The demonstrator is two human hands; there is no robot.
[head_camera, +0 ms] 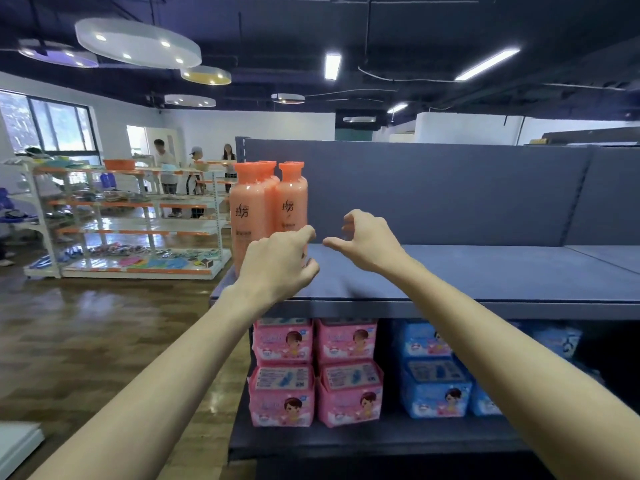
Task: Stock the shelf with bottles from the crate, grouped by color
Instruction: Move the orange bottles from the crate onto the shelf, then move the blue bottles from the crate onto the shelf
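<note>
Bottles (268, 206), glossy orange plastic with flat caps, stand grouped at the left end of the matte grey shelf (485, 271). Placing looks just finished: left hand (277, 265) loosely curled beside them, seemingly gripping nothing; right hand (367, 242) half-open, empty. Next comes fetching another from the unseen crate.

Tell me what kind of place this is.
Looks like a shop floor, possibly a mock store. A grey retail shelf holds orange bottles at its left end, with pink packs and blue packs stocked below. A white display rack of goods stands behind.
</note>
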